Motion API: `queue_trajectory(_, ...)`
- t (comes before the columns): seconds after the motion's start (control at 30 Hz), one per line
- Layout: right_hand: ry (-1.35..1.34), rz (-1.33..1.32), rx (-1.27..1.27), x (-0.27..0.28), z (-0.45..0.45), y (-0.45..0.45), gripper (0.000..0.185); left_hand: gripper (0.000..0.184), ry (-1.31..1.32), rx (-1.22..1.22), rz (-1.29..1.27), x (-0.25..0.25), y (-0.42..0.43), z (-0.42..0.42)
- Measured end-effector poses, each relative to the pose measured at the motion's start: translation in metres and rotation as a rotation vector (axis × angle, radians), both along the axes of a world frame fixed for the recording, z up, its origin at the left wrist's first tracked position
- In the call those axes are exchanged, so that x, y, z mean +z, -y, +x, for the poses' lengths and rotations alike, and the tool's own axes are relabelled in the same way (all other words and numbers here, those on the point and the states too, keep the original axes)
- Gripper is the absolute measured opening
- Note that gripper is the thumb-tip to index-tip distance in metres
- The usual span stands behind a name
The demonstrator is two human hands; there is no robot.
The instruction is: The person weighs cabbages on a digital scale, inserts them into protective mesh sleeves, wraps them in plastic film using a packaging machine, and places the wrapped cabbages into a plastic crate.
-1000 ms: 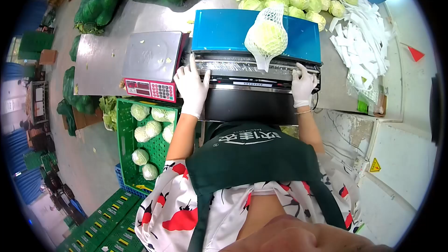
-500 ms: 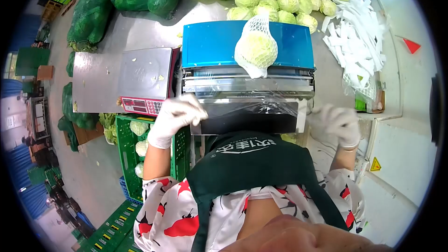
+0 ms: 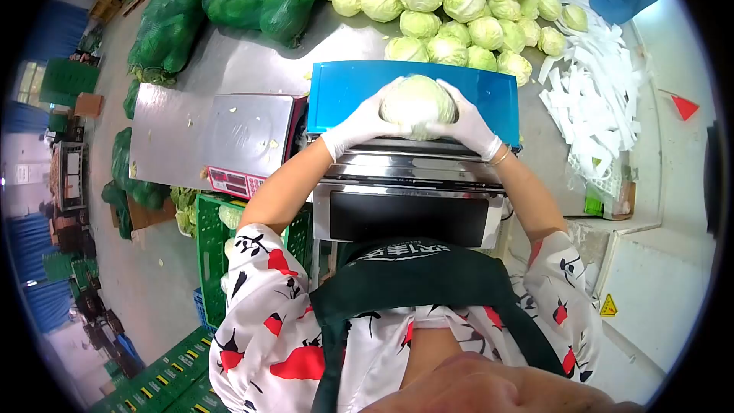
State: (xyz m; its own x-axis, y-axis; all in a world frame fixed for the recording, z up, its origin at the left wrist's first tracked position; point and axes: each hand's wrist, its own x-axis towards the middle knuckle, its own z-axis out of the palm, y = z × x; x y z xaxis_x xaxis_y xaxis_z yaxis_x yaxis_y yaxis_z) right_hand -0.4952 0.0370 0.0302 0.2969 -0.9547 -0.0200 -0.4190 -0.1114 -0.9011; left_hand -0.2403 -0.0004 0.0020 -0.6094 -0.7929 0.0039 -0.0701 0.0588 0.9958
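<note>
A pale green cabbage [image 3: 418,103] is held over the blue-topped wrapping machine [image 3: 336,88]. My left hand [image 3: 365,120], in a white glove, curves around the cabbage's left side. Gloved in white too, my right hand [image 3: 472,124] grips it from the right, with fingers near the top and thumb on the front. Whether netting or film covers the cabbage is hard to make out. Below the hands are the machine's metal rollers [image 3: 413,164] and its dark front plate [image 3: 405,218].
Many cabbages [image 3: 466,4] lie piled at the back. Green net sacks [image 3: 264,0] stand back left, and a scale [image 3: 248,126] sits left of the machine. White foam nets [image 3: 589,84] are heaped right. A green crate [image 3: 210,260] with cabbages is at lower left.
Both hands have moved forward and inward from the machine's front corners and closed around the cabbage. The white net seen standing up around the cabbage no longer shows clearly. The view has shifted slightly.
</note>
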Motion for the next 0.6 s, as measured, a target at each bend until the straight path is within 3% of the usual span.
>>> queue_trajectory(0.1,0.553,0.346,-0.122,0.027,0.023,-0.040,0.072,0.080,-0.105,0.035,0.540,0.059,-0.049,0.008)
queue_trajectory(0.13,0.575,0.449,-0.102,0.033,0.023,-0.058,0.057,0.066,-0.169,-0.001,0.452,0.064,-0.065,0.008)
queue_trajectory(0.23,0.461,0.758,-0.016,0.090,0.021,-0.133,0.057,0.067,0.069,-0.264,0.759,0.088,-0.127,0.031)
queue_trajectory(0.27,0.307,0.811,-0.046,0.065,0.009,-0.163,0.061,0.069,0.067,-0.293,0.799,0.087,-0.150,0.035)
queue_trajectory(0.4,0.448,0.967,-0.080,0.021,0.025,-0.216,0.067,0.075,-0.055,-0.255,1.042,0.034,-0.210,0.038)
queue_trajectory(0.43,0.471,1.092,-0.073,0.004,0.028,-0.206,0.064,0.074,-0.038,-0.260,1.160,0.022,-0.209,0.040)
queue_trajectory(0.47,0.560,1.146,-0.076,-0.004,0.030,-0.205,0.062,0.072,0.017,-0.172,1.117,0.012,-0.210,0.039)
queue_trajectory(0.5,0.647,1.202,-0.080,-0.001,0.039,-0.199,0.059,0.074,0.011,-0.217,1.215,-0.025,-0.211,0.041)
queue_trajectory(0.6,0.514,1.128,-0.012,-0.019,0.044,-0.198,0.055,0.076,-0.047,-0.095,1.285,-0.032,-0.226,0.046)
